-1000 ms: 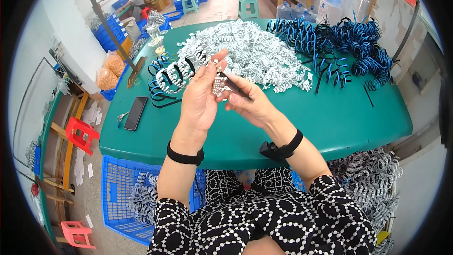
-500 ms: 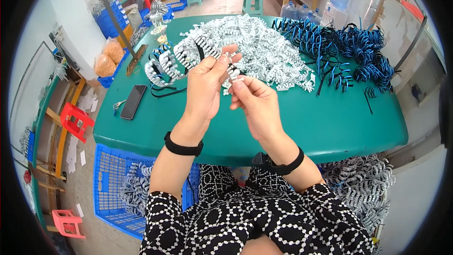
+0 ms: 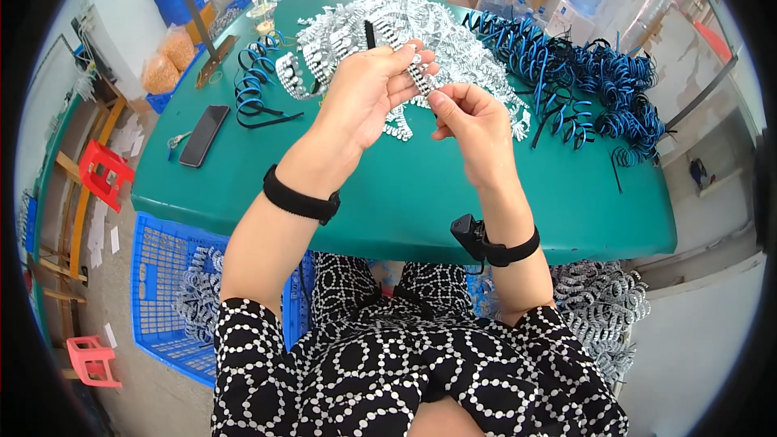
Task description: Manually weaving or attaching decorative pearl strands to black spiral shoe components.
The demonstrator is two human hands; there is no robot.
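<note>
- The green table (image 3: 405, 194) is your landmark: across its far half lies a big heap of white strips (image 3: 453, 40), apparently still unworked.
- Right of that heap sit blue-and-black coils (image 3: 583, 73); left of it, a few more coils (image 3: 259, 89).
- Above the table's middle, your left hand (image 3: 364, 93) and right hand (image 3: 473, 125) pinch one small white strip (image 3: 421, 77), fingers closed on it; this piece looks unfinished.

Both my hands pinch one short silver beaded strip above the green table.

My left hand (image 3: 368, 89) and right hand (image 3: 473, 121) share the short silver beaded strip (image 3: 419, 77), fingertips closed on it; the heap of silver strips (image 3: 453, 32) lies just beyond my fingers on the green tabletop (image 3: 405, 186).
</note>
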